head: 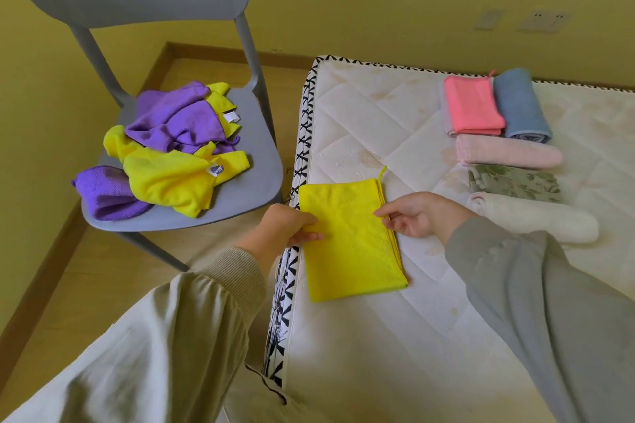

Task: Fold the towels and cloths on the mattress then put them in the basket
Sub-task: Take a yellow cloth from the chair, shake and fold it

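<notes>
A yellow cloth point(350, 240), folded into a long rectangle, lies flat near the left edge of the white quilted mattress point(360, 120). My left hand point(288, 225) pinches its left edge about halfway along. My right hand point(415, 215) pinches the right edge with thumb and forefinger. Folded and rolled pieces sit at the right of the mattress: a pink cloth point(472, 106), a blue roll point(520, 106), a pale pink roll point(508, 153), a floral green one point(513, 182) and a white roll point(536, 218). No basket is in view.
A grey plastic chair point(254, 161) stands left of the mattress on the wooden floor. On its seat lies a heap of unfolded purple cloths point(171, 117) and yellow cloths point(171, 178). Yellow walls close the room behind.
</notes>
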Demonstrator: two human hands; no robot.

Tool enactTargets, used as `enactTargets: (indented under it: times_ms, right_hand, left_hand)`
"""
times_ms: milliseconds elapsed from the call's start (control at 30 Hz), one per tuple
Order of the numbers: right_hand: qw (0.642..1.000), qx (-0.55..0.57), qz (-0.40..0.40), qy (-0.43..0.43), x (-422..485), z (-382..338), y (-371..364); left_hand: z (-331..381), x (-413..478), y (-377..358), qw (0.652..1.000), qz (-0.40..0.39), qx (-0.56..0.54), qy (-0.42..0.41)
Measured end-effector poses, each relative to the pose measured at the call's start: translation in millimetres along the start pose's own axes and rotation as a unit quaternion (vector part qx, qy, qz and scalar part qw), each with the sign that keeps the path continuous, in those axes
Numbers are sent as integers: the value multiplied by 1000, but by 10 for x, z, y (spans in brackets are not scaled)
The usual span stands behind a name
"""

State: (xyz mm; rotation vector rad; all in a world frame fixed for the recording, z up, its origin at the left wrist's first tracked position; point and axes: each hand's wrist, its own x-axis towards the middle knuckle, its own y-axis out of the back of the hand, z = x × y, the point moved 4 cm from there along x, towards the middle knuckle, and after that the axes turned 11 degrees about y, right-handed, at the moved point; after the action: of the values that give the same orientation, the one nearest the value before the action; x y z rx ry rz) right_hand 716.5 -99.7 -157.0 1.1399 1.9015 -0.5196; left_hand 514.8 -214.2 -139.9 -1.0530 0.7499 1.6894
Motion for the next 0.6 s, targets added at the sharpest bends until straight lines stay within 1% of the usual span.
enactTargets:
  times_ms: [67, 233, 367, 467, 533, 600]
  right_hand:
    - [1000, 6, -9, 4, -6, 7, -30]
    - [999, 37, -29, 4, -19, 17, -67]
    - [999, 32, -23, 25, -15, 67, -76]
    - [997, 31, -14, 69, 11, 27, -79]
    - [994, 36, -13, 99, 49, -19, -66]
    - [991, 50, -6, 121, 63, -73, -54]
  left_hand:
    - [2, -4, -36, 1000, -15, 5, 5]
    - [1, 82, -51, 998, -37, -33, 30]
    - [22, 80, -53, 999, -35, -10, 35]
    - [109, 58, -7, 1000, -11, 3, 13]
    - [178, 100, 25, 999, 11, 4, -37]
    - [221, 92, 28, 998, 20, -11, -66]
